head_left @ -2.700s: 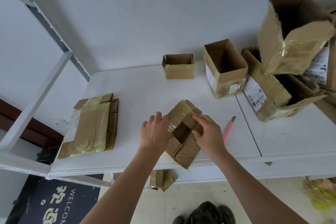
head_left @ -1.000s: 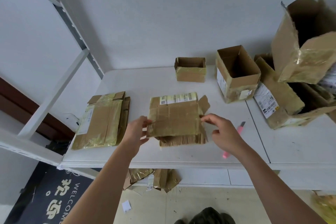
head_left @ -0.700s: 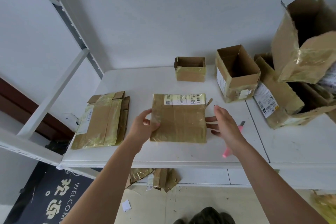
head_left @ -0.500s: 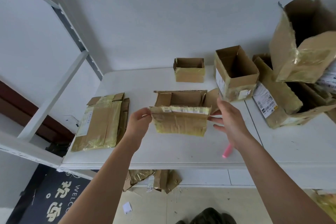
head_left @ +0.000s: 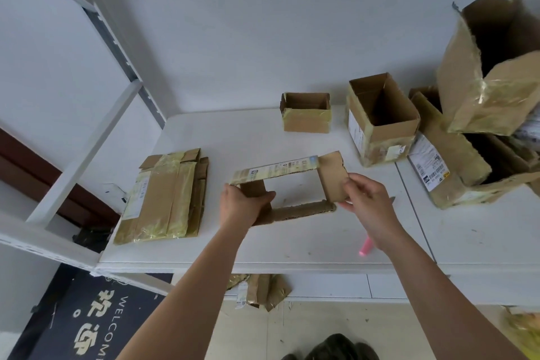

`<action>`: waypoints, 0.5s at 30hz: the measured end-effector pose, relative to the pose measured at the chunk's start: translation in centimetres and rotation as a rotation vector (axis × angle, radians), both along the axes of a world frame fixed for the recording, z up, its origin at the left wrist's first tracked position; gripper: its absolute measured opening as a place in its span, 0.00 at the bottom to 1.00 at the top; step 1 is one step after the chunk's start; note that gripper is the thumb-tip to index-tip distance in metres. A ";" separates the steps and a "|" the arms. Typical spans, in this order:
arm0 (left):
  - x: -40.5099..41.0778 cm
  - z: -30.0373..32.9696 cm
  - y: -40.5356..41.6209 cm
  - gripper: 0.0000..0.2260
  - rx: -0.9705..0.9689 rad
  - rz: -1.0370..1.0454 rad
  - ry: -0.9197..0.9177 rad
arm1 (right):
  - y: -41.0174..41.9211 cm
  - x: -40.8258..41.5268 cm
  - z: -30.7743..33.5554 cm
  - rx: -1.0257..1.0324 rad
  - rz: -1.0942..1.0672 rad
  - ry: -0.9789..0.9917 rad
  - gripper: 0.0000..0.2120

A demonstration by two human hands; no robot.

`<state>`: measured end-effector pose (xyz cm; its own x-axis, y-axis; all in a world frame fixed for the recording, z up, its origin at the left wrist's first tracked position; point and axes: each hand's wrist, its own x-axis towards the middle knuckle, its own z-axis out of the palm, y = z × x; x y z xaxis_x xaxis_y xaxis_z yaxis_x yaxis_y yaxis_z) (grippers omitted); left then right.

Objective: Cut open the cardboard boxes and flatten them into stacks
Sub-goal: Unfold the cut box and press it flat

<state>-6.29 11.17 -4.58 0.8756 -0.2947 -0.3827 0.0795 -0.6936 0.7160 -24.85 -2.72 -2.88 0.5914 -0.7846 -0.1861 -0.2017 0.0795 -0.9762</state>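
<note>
White laminate makes up the table (head_left: pixel 292 137) in front of you, pushed against a plain pale wall (head_left: pixel 263 23), with a seam running between its two slabs on the right. You hold an opened box (head_left: pixel 295 184) above its middle as a hollow sleeve, so the tabletop shows through it. Your left hand (head_left: pixel 244 207) grips the sleeve's left wall, fingers curled round it; your right hand (head_left: pixel 362 199) pinches the right wall between thumb and fingertips. A stack (head_left: pixel 163 199) of flattened, taped boxes lies on the table's left end. At the back stand a small open box (head_left: pixel 305 120) and a taller one (head_left: pixel 380 123), and a pile of torn boxes (head_left: pixel 479 126) crowds the right end. A pink knife (head_left: pixel 365 248) lies near the front edge, partly hidden by your right wrist. A white shelf frame (head_left: pixel 87 137) rises to the left. Below, cardboard scraps (head_left: pixel 263 291) lie on the floor beside a dark welcome mat (head_left: pixel 93 321).
</note>
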 end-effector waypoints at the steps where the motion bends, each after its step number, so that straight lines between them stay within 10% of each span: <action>1: -0.1 -0.2 -0.1 0.36 0.006 0.013 -0.030 | -0.1 -0.1 -0.1 -0.040 0.018 0.007 0.08; 7: -0.2 1.6 0.6 0.14 -0.319 -0.033 0.026 | -1.2 -0.4 -0.6 -0.219 -0.058 0.002 0.10; 10: 1.7 1.9 2.1 0.15 -0.686 0.180 0.417 | -1.5 -0.4 -0.8 -0.476 -0.041 0.011 0.14; 15: 2.4 -1.0 4.3 0.17 -0.258 0.262 0.169 | -1.1 0.3 -3.9 -0.696 0.477 0.592 0.13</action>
<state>-3.88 15.48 -5.59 0.8650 -0.1746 -0.4704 0.3614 -0.4336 0.8255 -24.59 -3.87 -6.82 0.8309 -0.5378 -0.1429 -0.5276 -0.6797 -0.5095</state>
